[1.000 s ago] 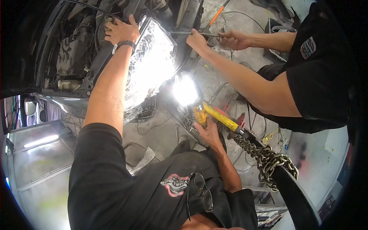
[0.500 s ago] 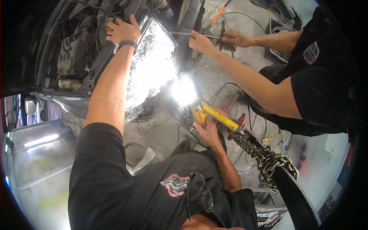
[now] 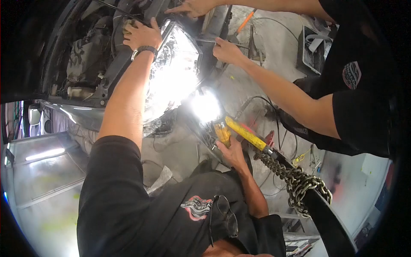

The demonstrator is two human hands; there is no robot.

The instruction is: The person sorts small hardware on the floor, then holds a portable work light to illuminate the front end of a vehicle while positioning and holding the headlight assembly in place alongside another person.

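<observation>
My left hand (image 3: 142, 35), with a dark watch at the wrist, rests with fingers spread on the car's front end, just left of the glaring headlight (image 3: 173, 64). In my right hand (image 3: 233, 153) is the yellow handle of a lit work light (image 3: 222, 133). Its bright lamp points up toward the headlight, and glare washes out much of the surface there. Beside my right hand a yellow bar (image 3: 248, 133) slants past. A co-worker's hand (image 3: 227, 50) grips a thin metal rod (image 3: 206, 40) at the headlight's right side. The co-worker's other hand (image 3: 190, 7) reaches over the engine bay.
A heavy chain (image 3: 302, 184) wraps a black beam (image 3: 329, 218) at lower right. Engine parts (image 3: 87, 60) fill the upper left. A grey bin (image 3: 310, 51) stands on the floor near the co-worker. Cables and an orange-handled tool (image 3: 246, 20) lie about.
The co-worker's far hand has left the tool end at right and reached across to the engine bay. My hands have stayed in place; the view has shifted slightly.
</observation>
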